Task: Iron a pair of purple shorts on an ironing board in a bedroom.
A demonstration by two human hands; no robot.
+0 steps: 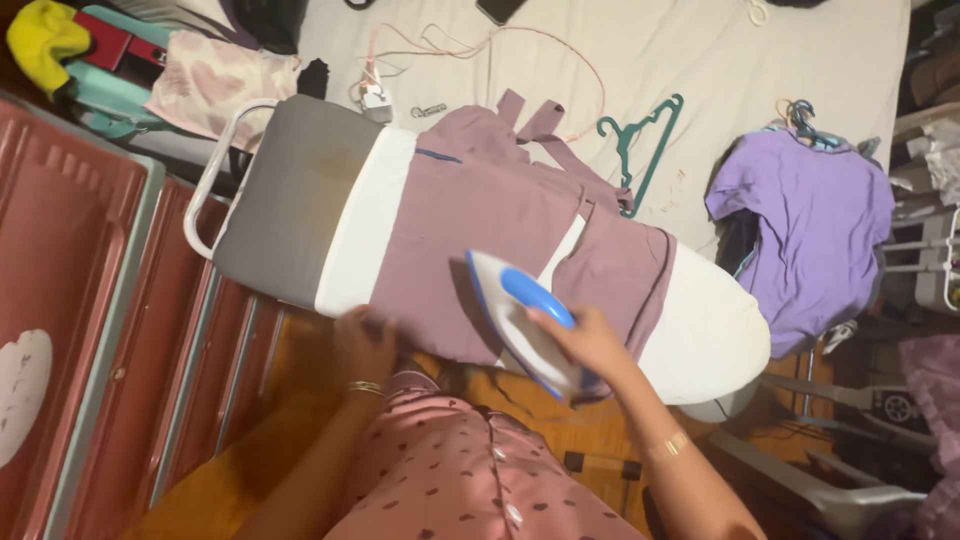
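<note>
Right hand: we are wrapping our fingers around the blue handle of the iron, pressing it on the mauve garment.
Left hand: we are laying flat fingers on the garment's near edge.
Around: the ironing board is carrying the garment; a teal hanger and a purple shirt are lying on the bed beyond.

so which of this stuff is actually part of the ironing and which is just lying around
In use:
- blue and white iron, gripped by right hand
- mauve garment, held flat by left hand
- ironing board

Lying about:
- teal hanger on the bed sheet
- lilac shirt on a hanger
- yellow cloth
- heart-print fabric
</note>
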